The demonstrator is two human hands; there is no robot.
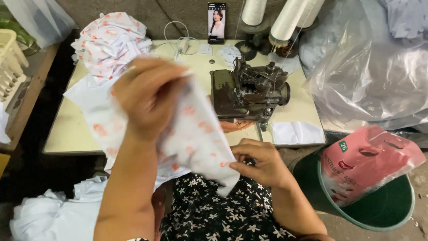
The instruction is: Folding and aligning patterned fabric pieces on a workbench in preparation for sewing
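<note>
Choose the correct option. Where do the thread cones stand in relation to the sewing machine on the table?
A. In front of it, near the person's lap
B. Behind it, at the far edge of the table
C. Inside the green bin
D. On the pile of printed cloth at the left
B: the white thread cones stand beyond the dark sewing machine, at the far edge of the table.

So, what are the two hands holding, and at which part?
Both hold one white fabric piece with orange print. The left hand grips its upper part; the right hand pinches its lower corner.
</note>
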